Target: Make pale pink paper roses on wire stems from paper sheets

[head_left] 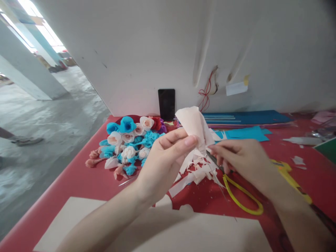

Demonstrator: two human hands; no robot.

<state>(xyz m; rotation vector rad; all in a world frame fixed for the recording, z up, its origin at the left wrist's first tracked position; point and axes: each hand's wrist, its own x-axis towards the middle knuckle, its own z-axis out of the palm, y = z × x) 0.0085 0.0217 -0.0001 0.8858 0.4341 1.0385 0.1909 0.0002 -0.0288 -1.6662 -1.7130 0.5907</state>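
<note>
And here it is, the pale pink paper [191,120], up in the air between two hands above the red table [78,185]! It looks very light, soft and thin, likely to crease or tear under a hard squeeze, with little slip to it; the gathered lower end seems the safest hold. The left hand [160,157] has it, thumb closed over the front, fingers behind, no gap to spare. Over comes the right hand [243,155], fingers bunched at the paper's lower edge; whether they pinch it or merely touch, one cannot tell. Just below that hand, yellow-handled scissors [243,196]; beneath the paper, pale scraps [201,173]; off to the left, paper flowers [128,137]!
</note>
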